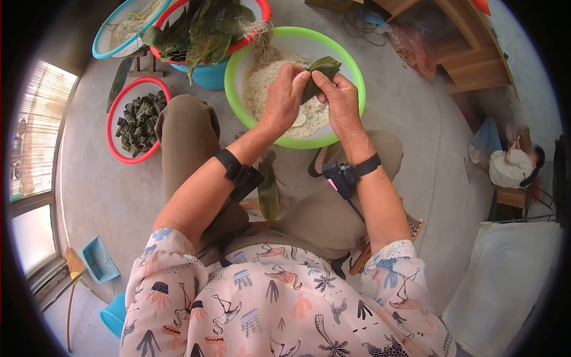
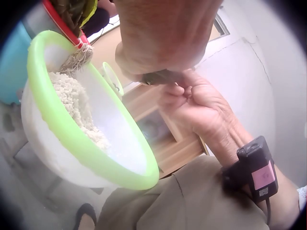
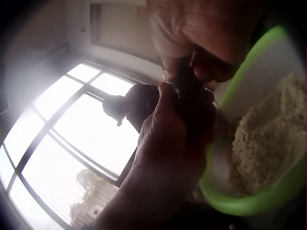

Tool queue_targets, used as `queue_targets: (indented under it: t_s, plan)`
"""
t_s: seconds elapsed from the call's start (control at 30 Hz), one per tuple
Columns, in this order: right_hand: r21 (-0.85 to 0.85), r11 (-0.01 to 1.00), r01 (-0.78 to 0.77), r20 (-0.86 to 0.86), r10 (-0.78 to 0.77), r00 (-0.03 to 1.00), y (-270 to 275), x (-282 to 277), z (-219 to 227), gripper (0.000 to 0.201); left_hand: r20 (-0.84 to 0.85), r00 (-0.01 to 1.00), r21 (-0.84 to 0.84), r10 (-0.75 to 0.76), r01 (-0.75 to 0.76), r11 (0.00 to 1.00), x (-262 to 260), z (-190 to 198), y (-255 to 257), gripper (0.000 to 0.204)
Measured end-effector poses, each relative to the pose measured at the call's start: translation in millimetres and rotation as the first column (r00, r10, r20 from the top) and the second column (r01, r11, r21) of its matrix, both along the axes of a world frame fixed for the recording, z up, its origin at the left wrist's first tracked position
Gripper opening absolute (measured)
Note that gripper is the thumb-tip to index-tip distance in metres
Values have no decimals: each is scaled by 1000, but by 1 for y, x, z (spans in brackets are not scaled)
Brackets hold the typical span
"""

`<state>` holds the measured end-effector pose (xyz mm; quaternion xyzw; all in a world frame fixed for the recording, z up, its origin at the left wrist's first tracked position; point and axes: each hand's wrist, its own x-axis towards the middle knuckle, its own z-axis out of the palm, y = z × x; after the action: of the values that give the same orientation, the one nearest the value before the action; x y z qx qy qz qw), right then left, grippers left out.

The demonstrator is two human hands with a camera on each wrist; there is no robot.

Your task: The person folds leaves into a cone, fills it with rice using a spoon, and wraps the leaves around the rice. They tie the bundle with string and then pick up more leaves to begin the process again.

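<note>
Over the green-rimmed basin (image 1: 355, 56), both hands hold a folded green leaf (image 1: 326, 64). My left hand (image 1: 282, 100) pinches its left side between thumb and fingers. On the other side my right hand (image 1: 343, 108) grips it, thumb pressed against the leaf. In the left wrist view only a dark strip of the leaf (image 2: 163, 76) shows between the hands. Beneath them, pale rice grains (image 1: 262, 86) fill part of the basin, with a small whitish round piece (image 1: 299, 119) lying there. The leaf's inside is hidden.
A red-rimmed basin (image 1: 266, 11) holds large leaves and strings (image 1: 262, 50) that hang over the green rim. Several tied leaf-wrapped dumplings (image 1: 143, 116) lie in another red-rimmed basin at left. A blue-rimmed basin (image 1: 101, 44) stands behind; a seated person (image 1: 511, 165) is at right.
</note>
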<state>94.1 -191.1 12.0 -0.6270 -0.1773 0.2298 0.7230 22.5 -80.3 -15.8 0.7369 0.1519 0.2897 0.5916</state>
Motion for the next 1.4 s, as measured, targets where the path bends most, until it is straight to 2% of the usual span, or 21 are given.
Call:
queue_targets:
  t_s: [0.07,0.13,0.47,0.67,0.73,0.8,0.87,0.93,1.0,1.07,1.1,1.17,1.3,1.37,1.4]
  plan:
    - [-2,1000,12,-4,-12,1000,0,0,0,15,64,998,23,12,-14,1000,0,-2,0,27]
    - [-4,1000,21,-4,-21,1000,0,0,0,14,-20,997,51,-79,80,995,-1,-2,3,31]
    - [-36,998,44,18,-44,999,-1,-1,1,11,-89,994,79,-58,65,995,-3,1,-2,36]
    - [-50,998,34,50,-32,998,-1,1,-9,17,-15,999,-28,-29,29,999,3,-10,-4,34]
    - [-33,999,-4,37,5,999,-3,1,-8,18,-51,998,-173,-21,12,985,4,-12,-1,33]
    - [-18,999,-47,23,48,999,-4,2,-9,20,-28,1000,-148,-9,4,989,5,-14,1,33]
    - [-81,996,-36,135,47,990,-4,5,-15,21,-5,1000,-120,0,-1,993,6,-17,4,33]
    - [-94,995,-15,154,29,988,-3,2,-14,21,-103,994,-106,-18,7,994,6,-23,3,34]
    - [-107,994,8,174,11,985,-2,-1,-12,22,-94,995,-124,-14,3,992,7,-27,2,35]
    - [-185,982,36,315,25,949,-1,-3,-10,23,-85,996,-140,-10,-2,990,9,-31,2,36]
    - [-185,982,36,315,25,949,0,-3,-9,23,-58,998,-185,-9,-2,983,10,-32,3,36]
    - [-172,985,21,527,74,846,1,-6,-8,28,-31,1000,-227,-4,-3,974,10,-35,4,37]
    - [-143,989,-31,456,94,885,0,-9,4,35,-32,999,-186,25,-30,982,7,-36,9,37]
    - [-156,987,-28,288,72,955,-2,-3,-4,43,-53,999,-171,9,-18,985,5,-31,7,37]
    - [-155,988,-25,287,69,955,-2,-2,-8,43,-63,998,-163,12,-22,986,1,-28,4,37]
